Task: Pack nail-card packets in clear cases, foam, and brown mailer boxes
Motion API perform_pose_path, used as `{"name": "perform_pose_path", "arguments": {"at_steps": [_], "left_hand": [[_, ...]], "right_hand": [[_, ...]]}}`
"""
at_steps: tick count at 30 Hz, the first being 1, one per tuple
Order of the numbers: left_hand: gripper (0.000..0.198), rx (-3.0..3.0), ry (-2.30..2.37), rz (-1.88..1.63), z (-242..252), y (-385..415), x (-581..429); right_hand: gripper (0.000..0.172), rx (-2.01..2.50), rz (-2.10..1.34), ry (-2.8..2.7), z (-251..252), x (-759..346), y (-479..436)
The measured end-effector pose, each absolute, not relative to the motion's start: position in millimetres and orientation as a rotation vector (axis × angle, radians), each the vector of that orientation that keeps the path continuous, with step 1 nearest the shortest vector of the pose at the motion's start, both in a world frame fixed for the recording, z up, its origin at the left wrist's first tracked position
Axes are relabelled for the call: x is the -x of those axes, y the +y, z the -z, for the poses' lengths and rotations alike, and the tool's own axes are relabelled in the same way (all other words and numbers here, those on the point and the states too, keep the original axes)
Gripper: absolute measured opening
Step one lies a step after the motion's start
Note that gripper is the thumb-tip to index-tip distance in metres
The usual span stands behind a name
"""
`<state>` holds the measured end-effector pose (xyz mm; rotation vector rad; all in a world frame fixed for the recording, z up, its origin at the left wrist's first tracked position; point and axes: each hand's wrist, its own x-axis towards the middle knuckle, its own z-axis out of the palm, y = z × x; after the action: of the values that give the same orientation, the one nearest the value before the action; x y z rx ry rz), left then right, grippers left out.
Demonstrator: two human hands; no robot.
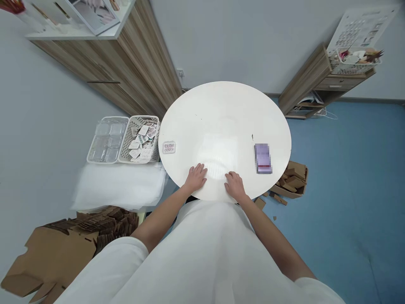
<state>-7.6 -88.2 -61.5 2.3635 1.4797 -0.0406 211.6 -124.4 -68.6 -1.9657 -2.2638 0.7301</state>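
Note:
My left hand (pixel 196 176) and my right hand (pixel 234 184) rest on the near edge of a round white table (pixel 221 109). Between them lies a clear plastic tray (pixel 215 169), hard to make out against the tabletop; both hands touch its ends, fingers stretched forward. A small packet with pink dots (pixel 168 147) lies at the table's left edge. A purple box (pixel 263 158) lies on the right side of the table.
Left of the table stand a clear plastic bin (pixel 107 141) and a white perforated basket (pixel 144 139) full of small packets. Flattened cardboard (pixel 57 249) lies at lower left, more cardboard boxes (pixel 292 179) on the blue floor at right. Wooden cabinets stand behind.

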Motion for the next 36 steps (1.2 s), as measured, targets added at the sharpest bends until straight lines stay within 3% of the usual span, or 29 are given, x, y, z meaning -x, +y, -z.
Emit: {"name": "perform_pose_path", "arguments": {"at_steps": [6,16,20,23,27,36], "left_hand": [[0.046,-2.397,1.488,0.075,66,-91,9],[0.045,-2.230,1.371,-0.225,68,-90,25],[0.045,-2.041,1.449,-0.320,59,-90,55],[0.044,-1.779,1.619,-0.405,55,-82,90],[0.043,-1.513,1.764,-0.620,53,-61,139],[0.053,-0.954,1.710,-0.766,52,-19,180]], "right_hand": [[0.041,1.963,-0.681,-2.238,74,-213,-128],[0.043,1.978,-0.607,-2.068,65,-209,-129],[0.028,1.962,-0.634,-1.919,53,-185,-122],[0.015,1.947,-0.860,-1.859,46,-151,-110],[0.011,1.842,-1.089,-1.973,42,-97,-92],[0.038,1.790,-1.273,-1.913,51,-12,-44]]}}
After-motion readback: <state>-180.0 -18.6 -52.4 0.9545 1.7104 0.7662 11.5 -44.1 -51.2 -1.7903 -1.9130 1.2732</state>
